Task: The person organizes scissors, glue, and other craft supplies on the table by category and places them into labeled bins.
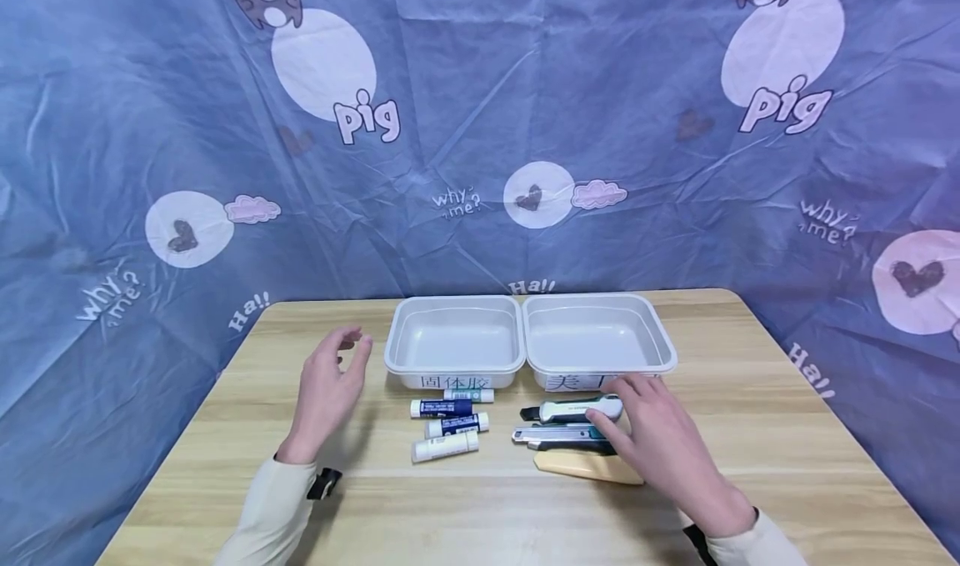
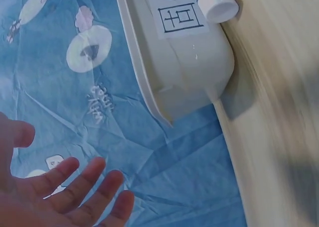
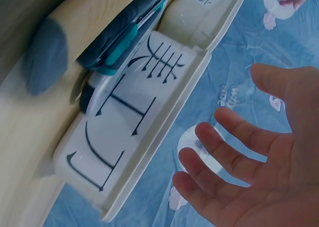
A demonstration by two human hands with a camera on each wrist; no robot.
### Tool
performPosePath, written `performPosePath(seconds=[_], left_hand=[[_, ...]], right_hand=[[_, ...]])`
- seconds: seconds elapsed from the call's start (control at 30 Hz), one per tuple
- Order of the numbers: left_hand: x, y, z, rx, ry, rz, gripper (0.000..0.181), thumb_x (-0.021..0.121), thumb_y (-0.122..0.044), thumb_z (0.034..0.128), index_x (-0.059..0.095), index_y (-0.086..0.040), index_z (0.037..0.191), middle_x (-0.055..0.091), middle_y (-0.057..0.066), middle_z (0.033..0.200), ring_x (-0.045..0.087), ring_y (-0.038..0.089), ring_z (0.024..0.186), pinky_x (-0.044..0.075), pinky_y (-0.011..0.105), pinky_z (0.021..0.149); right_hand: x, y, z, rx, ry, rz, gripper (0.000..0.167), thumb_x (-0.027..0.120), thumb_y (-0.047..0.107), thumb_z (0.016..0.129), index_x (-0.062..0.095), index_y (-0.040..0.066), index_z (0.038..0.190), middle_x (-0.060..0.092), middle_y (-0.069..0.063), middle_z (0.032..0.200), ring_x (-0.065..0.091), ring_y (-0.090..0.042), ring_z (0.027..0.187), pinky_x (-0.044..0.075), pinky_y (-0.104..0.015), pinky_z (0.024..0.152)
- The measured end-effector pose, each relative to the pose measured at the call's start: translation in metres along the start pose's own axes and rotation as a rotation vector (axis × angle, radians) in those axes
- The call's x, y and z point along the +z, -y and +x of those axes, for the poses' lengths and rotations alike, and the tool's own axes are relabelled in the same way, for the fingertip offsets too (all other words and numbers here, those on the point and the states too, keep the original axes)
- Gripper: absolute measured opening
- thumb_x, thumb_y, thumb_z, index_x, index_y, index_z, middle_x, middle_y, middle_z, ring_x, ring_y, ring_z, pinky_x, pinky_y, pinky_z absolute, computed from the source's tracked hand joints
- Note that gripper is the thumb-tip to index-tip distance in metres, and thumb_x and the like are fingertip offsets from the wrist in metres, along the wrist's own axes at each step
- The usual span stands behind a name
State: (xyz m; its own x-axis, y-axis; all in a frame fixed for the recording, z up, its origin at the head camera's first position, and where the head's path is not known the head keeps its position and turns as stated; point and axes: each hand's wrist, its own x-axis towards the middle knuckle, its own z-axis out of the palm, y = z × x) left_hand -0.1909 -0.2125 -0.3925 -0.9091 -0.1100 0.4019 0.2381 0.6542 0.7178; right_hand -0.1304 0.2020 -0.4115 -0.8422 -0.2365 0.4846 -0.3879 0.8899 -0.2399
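My left hand [image 1: 330, 395] hovers over the table left of several glue sticks, its fingers loosely bent and holding nothing. The glue sticks lie in a column: a small green-and-white one [image 1: 480, 396], blue-and-white ones [image 1: 441, 408] and a white one [image 1: 446, 447] nearest me. Above the right ends of some utility knives is my right hand [image 1: 663, 433]; its palm looks bare in the right wrist view, fingers spread. Those are a white utility knife [image 1: 573, 409], a silver-and-teal one [image 1: 558, 434] and a yellow one [image 1: 585, 467] with a grey end. Whether the fingertips touch the white knife, I cannot tell.
Behind the sticks and knives stand two white plastic bins, the left bin [image 1: 397, 341] and the right bin [image 1: 660, 333], side by side, with labels on their fronts. A blue patterned cloth [image 1: 465, 249] hangs behind the wooden table [image 1: 450, 524].
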Motion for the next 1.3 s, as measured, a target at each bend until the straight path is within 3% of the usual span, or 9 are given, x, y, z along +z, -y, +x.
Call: performPosePath(seconds=[0.23, 0.47, 0.77, 1.03, 1.3], left_hand=[[0.010, 0.006, 0.015, -0.047, -0.020, -0.045, 0.038, 0.058, -0.025, 0.1048, 0.063, 0.004, 0.128, 0.067, 0.023, 0.121, 0.062, 0.035, 0.114, 0.050, 0.051, 0.098], [0.022, 0.010, 0.026, -0.086, 0.007, -0.080, 0.036, 0.059, -0.024, 0.1039, 0.064, 0.001, 0.128, 0.068, 0.021, 0.120, 0.064, 0.035, 0.112, 0.052, 0.047, 0.094], [0.035, 0.019, 0.028, -0.125, 0.048, -0.087, 0.035, 0.059, -0.022, 0.1035, 0.064, 0.004, 0.126, 0.068, 0.022, 0.121, 0.067, 0.038, 0.109, 0.055, 0.050, 0.092], [0.041, 0.023, 0.027, -0.165, 0.122, -0.105, 0.038, 0.059, -0.024, 0.1037, 0.061, 0.002, 0.132, 0.064, 0.023, 0.129, 0.067, 0.039, 0.110, 0.056, 0.049, 0.093], [0.046, 0.026, 0.027, -0.159, 0.174, -0.090, 0.040, 0.062, -0.024, 0.1027, 0.061, 0.000, 0.134, 0.065, 0.023, 0.130, 0.070, 0.040, 0.107, 0.060, 0.046, 0.088]], right_hand=[[0.007, 0.015, 0.007, -0.043, 0.036, -0.002, 0.037, 0.079, 0.034, 0.089, 0.072, 0.007, 0.114, 0.069, -0.010, 0.114, 0.063, -0.033, 0.109, 0.053, -0.052, 0.090], [0.018, 0.031, 0.015, -0.098, 0.069, 0.008, 0.040, 0.079, 0.037, 0.089, 0.073, 0.010, 0.118, 0.070, -0.006, 0.114, 0.064, -0.029, 0.109, 0.055, -0.048, 0.092], [0.031, 0.057, 0.023, -0.149, 0.149, -0.003, 0.041, 0.076, 0.041, 0.092, 0.073, 0.009, 0.117, 0.070, -0.006, 0.116, 0.065, -0.027, 0.112, 0.053, -0.046, 0.099], [0.047, 0.079, 0.028, -0.223, 0.191, 0.019, 0.036, 0.077, 0.041, 0.090, 0.073, 0.014, 0.114, 0.071, 0.001, 0.109, 0.065, -0.018, 0.100, 0.057, -0.037, 0.086], [0.063, 0.093, 0.032, -0.290, 0.235, 0.040, 0.036, 0.078, 0.040, 0.090, 0.074, 0.013, 0.114, 0.072, -0.001, 0.108, 0.068, -0.021, 0.101, 0.058, -0.040, 0.090]])
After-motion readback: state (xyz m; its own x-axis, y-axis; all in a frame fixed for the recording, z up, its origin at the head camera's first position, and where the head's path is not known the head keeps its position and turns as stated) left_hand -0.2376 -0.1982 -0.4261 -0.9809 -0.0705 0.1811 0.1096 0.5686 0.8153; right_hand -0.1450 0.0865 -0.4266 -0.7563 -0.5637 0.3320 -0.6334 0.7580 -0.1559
